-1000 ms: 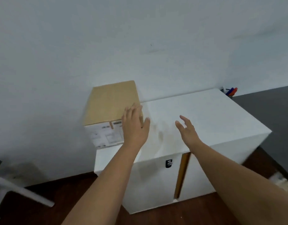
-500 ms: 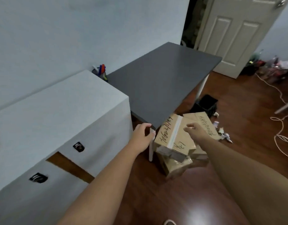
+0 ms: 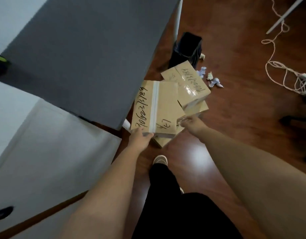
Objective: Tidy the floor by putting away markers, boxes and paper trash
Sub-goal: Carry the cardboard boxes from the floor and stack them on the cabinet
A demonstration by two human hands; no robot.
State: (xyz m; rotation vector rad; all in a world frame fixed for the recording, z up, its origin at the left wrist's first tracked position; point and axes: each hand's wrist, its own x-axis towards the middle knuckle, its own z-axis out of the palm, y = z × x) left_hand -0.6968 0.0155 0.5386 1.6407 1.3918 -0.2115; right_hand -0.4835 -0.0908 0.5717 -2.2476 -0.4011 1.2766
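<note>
A taped cardboard box [image 3: 159, 107] with handwritten numbers tops a stack of boxes on the wooden floor, beside the grey table's corner. My left hand [image 3: 140, 138] grips its near left corner, thumb on the near edge. My right hand [image 3: 191, 124] reaches its near right corner; the fingertips are blurred, so the hold is unclear. A second box [image 3: 191, 83] lies tilted behind it, with more boxes [image 3: 163, 142] underneath. Crumpled paper scraps [image 3: 215, 81] lie on the floor beyond, and another paper ball [image 3: 202, 56] sits by a black bin [image 3: 185, 49].
The grey table [image 3: 79, 57] overhangs the stack on the left, with a white cabinet [image 3: 45, 144] nearer me. A tangled white cable [image 3: 278, 69] lies on the floor at right. My shoe [image 3: 160, 159] stands just in front of the boxes.
I turned from the cabinet, where a box was left, to the floor stack. Both hands dropped from mid-air onto the top box's near corners.
</note>
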